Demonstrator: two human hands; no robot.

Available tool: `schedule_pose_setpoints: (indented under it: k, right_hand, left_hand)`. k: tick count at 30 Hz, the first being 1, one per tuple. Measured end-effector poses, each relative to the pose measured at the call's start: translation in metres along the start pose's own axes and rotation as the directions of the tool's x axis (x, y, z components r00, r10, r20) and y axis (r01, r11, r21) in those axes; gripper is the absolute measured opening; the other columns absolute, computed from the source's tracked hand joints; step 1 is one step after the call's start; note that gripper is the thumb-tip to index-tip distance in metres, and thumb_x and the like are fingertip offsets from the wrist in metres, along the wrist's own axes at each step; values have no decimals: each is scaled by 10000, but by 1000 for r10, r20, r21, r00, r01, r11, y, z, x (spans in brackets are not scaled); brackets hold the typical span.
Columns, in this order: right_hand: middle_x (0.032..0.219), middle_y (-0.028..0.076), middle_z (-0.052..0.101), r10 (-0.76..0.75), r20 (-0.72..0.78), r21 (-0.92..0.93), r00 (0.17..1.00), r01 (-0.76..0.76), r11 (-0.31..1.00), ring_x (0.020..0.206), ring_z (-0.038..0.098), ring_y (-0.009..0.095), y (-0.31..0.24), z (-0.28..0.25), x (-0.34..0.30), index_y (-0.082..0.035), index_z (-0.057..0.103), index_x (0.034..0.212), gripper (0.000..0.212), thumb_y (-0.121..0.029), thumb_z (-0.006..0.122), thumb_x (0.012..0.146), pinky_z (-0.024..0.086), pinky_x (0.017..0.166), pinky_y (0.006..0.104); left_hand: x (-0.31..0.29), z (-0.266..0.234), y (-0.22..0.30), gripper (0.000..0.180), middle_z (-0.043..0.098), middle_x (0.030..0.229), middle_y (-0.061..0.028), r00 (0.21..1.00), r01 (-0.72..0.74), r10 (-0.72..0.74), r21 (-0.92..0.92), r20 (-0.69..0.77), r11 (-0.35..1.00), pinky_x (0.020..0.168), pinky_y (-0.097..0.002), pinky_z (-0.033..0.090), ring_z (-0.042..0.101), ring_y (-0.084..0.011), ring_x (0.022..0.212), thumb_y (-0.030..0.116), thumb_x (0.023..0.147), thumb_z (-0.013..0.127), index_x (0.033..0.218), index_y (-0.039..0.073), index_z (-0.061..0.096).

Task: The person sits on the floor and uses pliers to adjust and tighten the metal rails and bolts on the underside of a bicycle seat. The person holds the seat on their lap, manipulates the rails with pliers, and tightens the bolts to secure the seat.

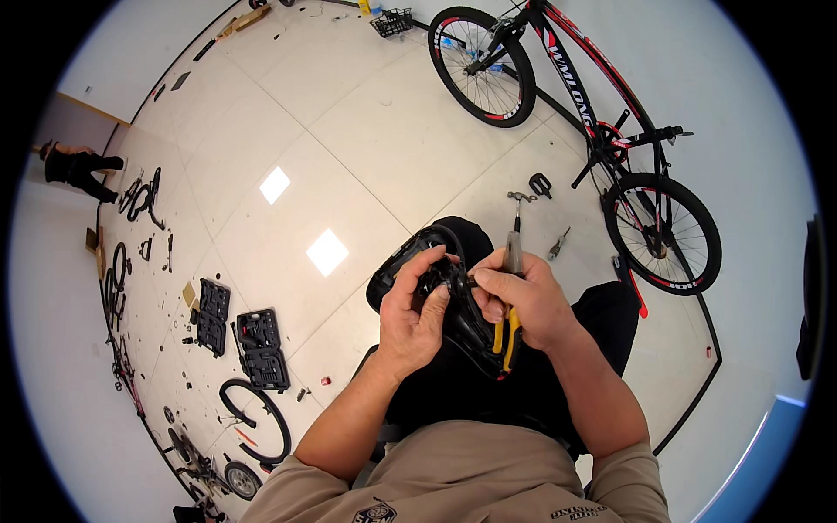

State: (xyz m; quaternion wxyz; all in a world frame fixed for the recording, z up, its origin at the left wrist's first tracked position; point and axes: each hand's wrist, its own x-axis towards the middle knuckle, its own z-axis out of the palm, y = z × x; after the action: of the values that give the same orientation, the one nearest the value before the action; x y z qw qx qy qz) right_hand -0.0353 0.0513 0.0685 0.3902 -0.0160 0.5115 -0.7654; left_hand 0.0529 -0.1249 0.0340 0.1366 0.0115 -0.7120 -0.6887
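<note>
Above my lap, my left hand [414, 318] is closed around a black, curved, glossy part [466, 336] whose exact kind I cannot make out. Its fingers and thumb pinch a small dark piece at the part's upper side. My right hand [532, 301] grips a pair of pliers [512, 336] with yellow-and-black handles, the grey jaws pointing away from me. Thumb and forefinger of that hand also press together at the black part, beside my left fingertips; what lies between them is hidden. A rounded black section [401, 266] shows left of my left hand.
On the tiles ahead lie a hammer [520, 199], a black pedal [540, 185] and a screwdriver [559, 244]. A black-and-red bicycle [571, 83] leans at the right wall. Open tool cases [261, 349], a loose tire [283, 427] and bike parts lie left. A person [78, 167] bends far left.
</note>
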Motion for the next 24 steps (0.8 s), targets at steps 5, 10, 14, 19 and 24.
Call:
schedule_pose_setpoints:
  k: [5, 10, 14, 19, 24]
  right_hand:
    - [855, 130, 694, 17, 60, 57, 998, -20, 998, 622, 565, 99, -6, -1, -3, 39, 672, 1017, 121, -62, 615, 983, 450, 563, 251]
    - [835, 97, 701, -36, 24, -65, 999, 38, 997, 638, 565, 79, -6, 3, -4, 39, 686, 974, 98, -29, 620, 949, 447, 566, 247]
    - [830, 51, 717, -52, 2, -232, 999, 51, 971, 674, 574, 51, -9, 1, -6, 30, 721, 968, 98, -33, 658, 927, 450, 593, 235]
    - [861, 44, 742, -107, -35, -324, 994, 90, 942, 743, 627, 60, -11, 4, -10, 21, 748, 1003, 112, -35, 716, 911, 491, 678, 226]
    - [895, 60, 757, -202, 11, -381, 979, 191, 904, 794, 673, 79, -16, 9, -15, 31, 746, 1038, 141, -24, 733, 909, 528, 730, 233]
  left_hand:
    - [3, -2, 7, 440, 624, 1342, -117, 993, 116, -113, -222, 25, 968, 785, -210, 528, 630, -103, 1020, 56, 1052, 584, 1481, 25, 490]
    - [4, -3, 9, 439, 620, 1351, -117, 989, 146, -145, -233, 22, 961, 736, -191, 516, 621, -84, 994, 58, 1051, 586, 1479, 34, 491]
    - [4, -3, 7, 446, 615, 1352, -119, 994, 111, -111, -244, 12, 963, 796, -210, 524, 622, -107, 1052, 25, 1043, 575, 1480, 27, 481]
    - [3, -1, 7, 453, 612, 1354, -115, 996, 87, -91, -225, -7, 971, 853, -248, 538, 629, -126, 1058, -41, 1028, 542, 1473, 17, 477]
    - [7, -10, 9, 449, 627, 1240, -91, 947, 319, -245, -526, 207, 789, 691, -254, 453, 564, -106, 821, 14, 1053, 546, 1494, 6, 462]
